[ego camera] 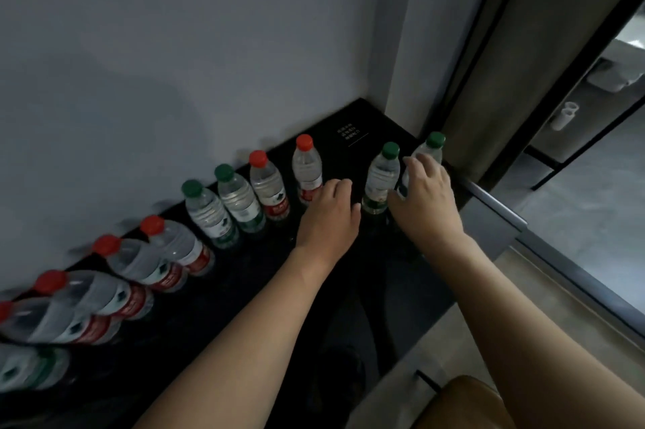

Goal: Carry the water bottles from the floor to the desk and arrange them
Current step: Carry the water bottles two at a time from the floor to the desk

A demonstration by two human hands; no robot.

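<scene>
**Bottles lined up on the dark desk, both hands at the right end**

Bottles stand upright in a row along the back of the desk (384,289), close to the grey wall (174,45). From the left edge the row runs through several red-capped bottles, blurred by the wide lens, then two green-capped ones (223,205), then two more red-capped ones, the last of them the red bottle (307,170) near the middle.

Set apart at the right end, near the corner, stand two further green-capped bottles. The left hand (328,216) hovers between the red bottle and the near green bottle (380,177); its fingers are curled loosely downward and hold nothing, their tips just beside the red bottle's lower label. Whether they touch it cannot be told.

The right hand (427,198) reaches to the far green bottle (427,153), its fingers wrapped round the body below the cap and its thumb lying between the two green bottles. That bottle stands on the desk at the right edge.

White lettering (349,134) marks the desk top behind the hands. A tan seat (464,404) shows at bottom right.
</scene>
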